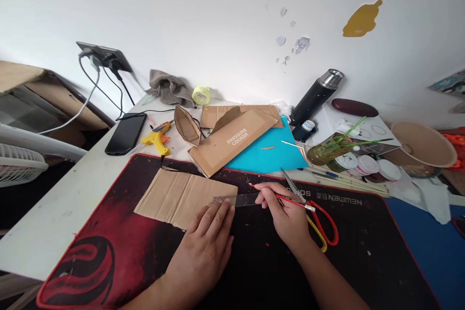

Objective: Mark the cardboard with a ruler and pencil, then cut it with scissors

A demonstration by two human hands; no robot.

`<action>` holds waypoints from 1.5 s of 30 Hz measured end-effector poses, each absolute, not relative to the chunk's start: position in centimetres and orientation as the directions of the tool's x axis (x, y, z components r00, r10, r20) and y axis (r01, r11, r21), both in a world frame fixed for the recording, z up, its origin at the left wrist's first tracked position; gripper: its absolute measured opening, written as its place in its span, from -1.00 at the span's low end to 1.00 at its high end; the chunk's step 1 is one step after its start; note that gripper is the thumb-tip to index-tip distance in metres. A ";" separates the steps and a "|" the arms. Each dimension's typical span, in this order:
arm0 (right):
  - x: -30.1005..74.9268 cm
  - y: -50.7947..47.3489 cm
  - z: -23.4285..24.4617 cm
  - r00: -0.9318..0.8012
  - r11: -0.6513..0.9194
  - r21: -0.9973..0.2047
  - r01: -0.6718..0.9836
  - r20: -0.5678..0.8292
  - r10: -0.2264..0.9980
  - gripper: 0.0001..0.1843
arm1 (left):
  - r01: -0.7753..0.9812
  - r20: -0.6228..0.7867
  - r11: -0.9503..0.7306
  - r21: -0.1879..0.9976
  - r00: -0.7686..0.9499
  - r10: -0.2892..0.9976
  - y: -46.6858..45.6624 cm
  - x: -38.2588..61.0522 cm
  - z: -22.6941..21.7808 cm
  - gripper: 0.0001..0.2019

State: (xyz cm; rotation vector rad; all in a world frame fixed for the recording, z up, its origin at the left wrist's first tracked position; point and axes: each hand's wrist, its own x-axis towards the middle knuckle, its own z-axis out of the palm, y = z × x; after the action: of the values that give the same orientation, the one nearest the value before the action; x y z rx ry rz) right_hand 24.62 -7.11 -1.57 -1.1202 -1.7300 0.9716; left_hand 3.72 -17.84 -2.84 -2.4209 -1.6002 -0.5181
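A piece of corrugated cardboard lies on the black and red desk mat. My left hand rests on its right part, fingers laid flat over the end of a clear ruler. The ruler reaches past the cardboard's right edge toward my right hand. Pinched in that hand is a red pencil, its tip pointing left above the mat, apart from the cardboard. Beside and partly behind my right hand lie scissors with one red and one yellow handle.
Behind the mat are a yellow glue gun, a phone, a "PRESSURE COOKER" cardboard strip and a blue sheet. A black thermos, a jar with green sticks and paint pots stand at the right.
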 end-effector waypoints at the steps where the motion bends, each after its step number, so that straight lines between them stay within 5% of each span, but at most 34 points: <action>1: 24.6 -7.1 -1.5 -0.252 0.306 -0.907 0.291 0.235 0.939 -0.71 | 0.917 0.390 -0.398 0.032 0.355 0.849 -17.9 3.7 -2.9 -0.58; 13: 24.5 -7.2 -2.1 -0.266 0.253 -0.943 0.217 0.192 0.945 -0.68 | 0.920 0.399 -0.392 0.026 0.350 0.847 -18.0 3.7 -3.0 -0.57; 45: 24.9 -7.0 -1.7 -0.252 0.342 -0.858 0.384 0.259 0.932 -0.80 | 0.919 0.345 -0.390 0.058 0.348 0.872 -18.1 3.8 -2.9 -0.55</action>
State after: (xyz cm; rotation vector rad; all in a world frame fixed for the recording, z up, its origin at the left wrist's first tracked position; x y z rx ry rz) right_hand 24.86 -7.05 -1.73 -1.1654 -1.8042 0.8626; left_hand 3.81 -18.11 -2.94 -2.4556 -1.6444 -0.4874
